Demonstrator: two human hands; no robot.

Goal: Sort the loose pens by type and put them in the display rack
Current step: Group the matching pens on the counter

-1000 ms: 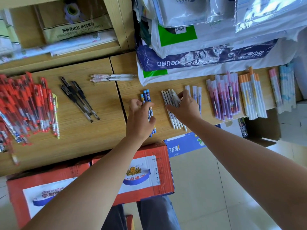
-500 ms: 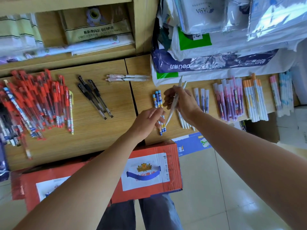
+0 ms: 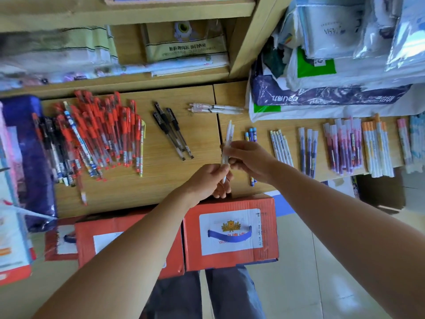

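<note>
Below, a wooden surface (image 3: pixel 161 180) runs under shelving, with sorted pen groups across it: red pens (image 3: pixel 103 132) at left, black pens (image 3: pixel 172 130) mid, two pink-white pens (image 3: pixel 216 108) farther back, pastel groups to the right under stacked plastic bags (image 3: pixel 345 65). Red cartons (image 3: pixel 230 236) sit on the tiled floor at my knees. My left hand (image 3: pixel 207 183) is curled shut around the lower end of a small bundle of white pens (image 3: pixel 227 143); my right hand (image 3: pixel 250 160) pinches the same bundle at mid-length, fingers closed. Bundle is lifted above the surface's front edge, long axis near upright in view, far ends pointing away toward the shelf, tilted slightly right.
</note>
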